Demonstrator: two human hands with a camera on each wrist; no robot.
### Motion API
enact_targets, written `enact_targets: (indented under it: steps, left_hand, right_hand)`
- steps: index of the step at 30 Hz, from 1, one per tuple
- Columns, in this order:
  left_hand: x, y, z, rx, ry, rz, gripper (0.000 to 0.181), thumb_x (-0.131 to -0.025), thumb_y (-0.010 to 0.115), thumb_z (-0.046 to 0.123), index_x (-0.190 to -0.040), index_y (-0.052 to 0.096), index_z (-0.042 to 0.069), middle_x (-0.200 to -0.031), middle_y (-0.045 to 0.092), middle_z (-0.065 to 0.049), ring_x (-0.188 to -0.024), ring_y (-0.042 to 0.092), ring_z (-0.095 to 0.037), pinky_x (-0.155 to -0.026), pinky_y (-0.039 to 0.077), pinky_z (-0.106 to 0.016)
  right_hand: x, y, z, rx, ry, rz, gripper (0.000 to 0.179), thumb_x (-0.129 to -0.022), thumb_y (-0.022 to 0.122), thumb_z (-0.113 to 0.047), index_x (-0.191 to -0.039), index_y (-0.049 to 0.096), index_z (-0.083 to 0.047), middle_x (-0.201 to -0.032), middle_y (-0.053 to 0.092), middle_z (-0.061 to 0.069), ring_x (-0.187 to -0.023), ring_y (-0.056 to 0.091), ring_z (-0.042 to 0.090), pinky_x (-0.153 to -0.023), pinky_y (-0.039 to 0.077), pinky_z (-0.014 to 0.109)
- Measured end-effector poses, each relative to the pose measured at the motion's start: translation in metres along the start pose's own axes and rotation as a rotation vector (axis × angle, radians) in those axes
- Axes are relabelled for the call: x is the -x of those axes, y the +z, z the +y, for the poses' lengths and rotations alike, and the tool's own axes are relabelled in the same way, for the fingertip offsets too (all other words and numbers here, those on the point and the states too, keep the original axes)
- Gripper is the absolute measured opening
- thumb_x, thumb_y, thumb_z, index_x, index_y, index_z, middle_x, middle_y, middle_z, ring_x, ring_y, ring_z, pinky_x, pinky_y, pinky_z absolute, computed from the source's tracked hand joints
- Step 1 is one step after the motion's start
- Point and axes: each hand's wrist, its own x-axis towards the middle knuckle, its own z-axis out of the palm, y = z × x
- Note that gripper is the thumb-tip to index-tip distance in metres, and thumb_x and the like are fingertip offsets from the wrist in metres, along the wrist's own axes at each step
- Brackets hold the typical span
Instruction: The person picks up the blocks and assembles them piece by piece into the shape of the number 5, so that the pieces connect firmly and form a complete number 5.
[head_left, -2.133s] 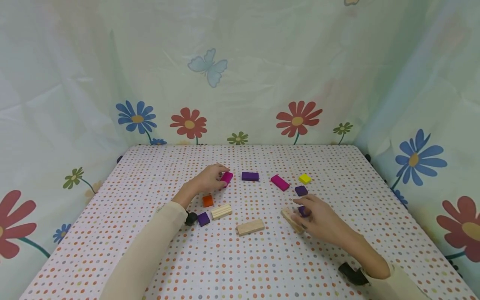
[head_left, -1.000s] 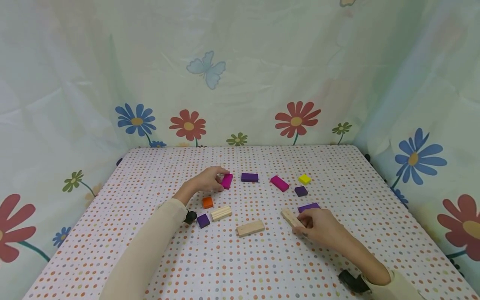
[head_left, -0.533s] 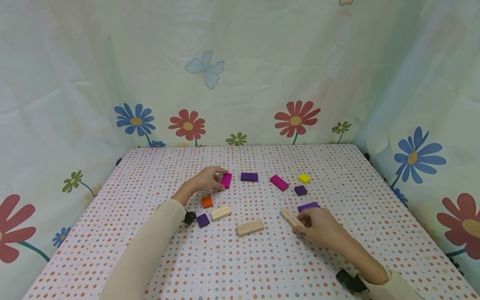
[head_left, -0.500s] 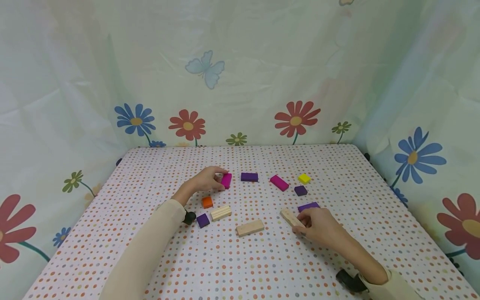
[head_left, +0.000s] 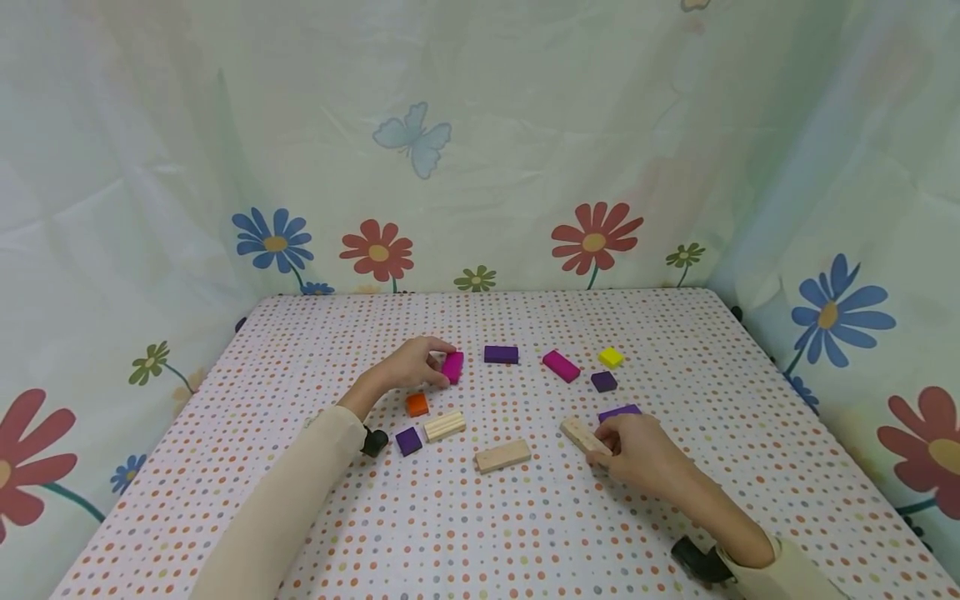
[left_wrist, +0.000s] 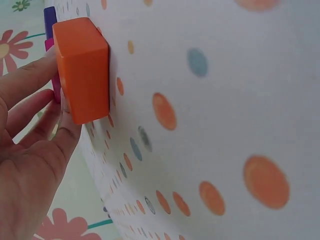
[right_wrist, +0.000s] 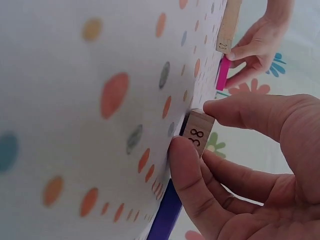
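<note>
My left hand (head_left: 411,364) pinches a magenta block (head_left: 453,367) between thumb and fingers, on the left of the spotted tabletop. In the left wrist view an orange block (left_wrist: 82,70) stands in front and hides most of that magenta block. My right hand (head_left: 643,454) pinches the near end of a plain wooden block (head_left: 581,434) lying at a slant. The right wrist view shows thumb and finger on either side of its end face (right_wrist: 201,122), which is marked 38. Just beyond the right hand lies a purple block (head_left: 619,412), partly covered by it.
Two more wooden blocks lie between the hands, one plain (head_left: 502,456) and one grooved (head_left: 445,426). A small purple block (head_left: 408,441) sits near the left wrist. Farther back are a long purple block (head_left: 501,354), another magenta block (head_left: 561,366), a yellow block (head_left: 611,357) and a dark purple block (head_left: 603,382).
My right hand has come down and nearer to me and now pinches the wooden block, uncovering more of the purple block. The left hand's magenta block has turned slightly and shifted a little nearer.
</note>
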Motion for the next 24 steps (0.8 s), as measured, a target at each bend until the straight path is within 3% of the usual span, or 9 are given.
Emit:
enact_targets:
  steps: [6, 16, 24]
  left_hand:
    - [0.001, 0.001, 0.001, 0.010, 0.004, -0.009, 0.065, -0.091, 0.083, 0.008, -0.151, 0.059, 0.005, -0.130, 0.069, -0.015, -0.097, 0.067, -0.016, -0.079, 0.054, -0.024]
    - [0.002, 0.008, 0.014, 0.035, -0.009, -0.036, 0.065, -0.087, 0.087, 0.006, -0.147, 0.062, 0.006, -0.114, 0.076, -0.012, -0.098, 0.069, -0.017, -0.084, 0.057, -0.026]
    - [0.000, 0.015, 0.024, 0.016, 0.037, -0.078, 0.066, -0.084, 0.089, 0.005, -0.145, 0.063, 0.005, -0.110, 0.076, -0.010, -0.093, 0.068, -0.015, -0.080, 0.057, -0.023]
  right_hand:
    - [-0.004, -0.003, -0.006, -0.004, 0.001, -0.012, 0.024, -0.089, 0.084, -0.019, -0.103, 0.078, -0.001, -0.078, 0.069, -0.002, -0.069, 0.057, 0.011, -0.060, 0.048, 0.025]
    - [-0.018, -0.006, -0.013, 0.004, -0.098, -0.002, 0.019, -0.091, 0.081, -0.012, -0.104, 0.078, 0.001, -0.083, 0.070, 0.001, -0.072, 0.059, 0.011, -0.062, 0.050, 0.027]
    - [-0.033, -0.009, -0.017, 0.007, -0.142, 0.015, 0.023, -0.091, 0.081, -0.008, -0.109, 0.078, 0.005, -0.083, 0.073, 0.004, -0.072, 0.062, 0.011, -0.062, 0.053, 0.026]
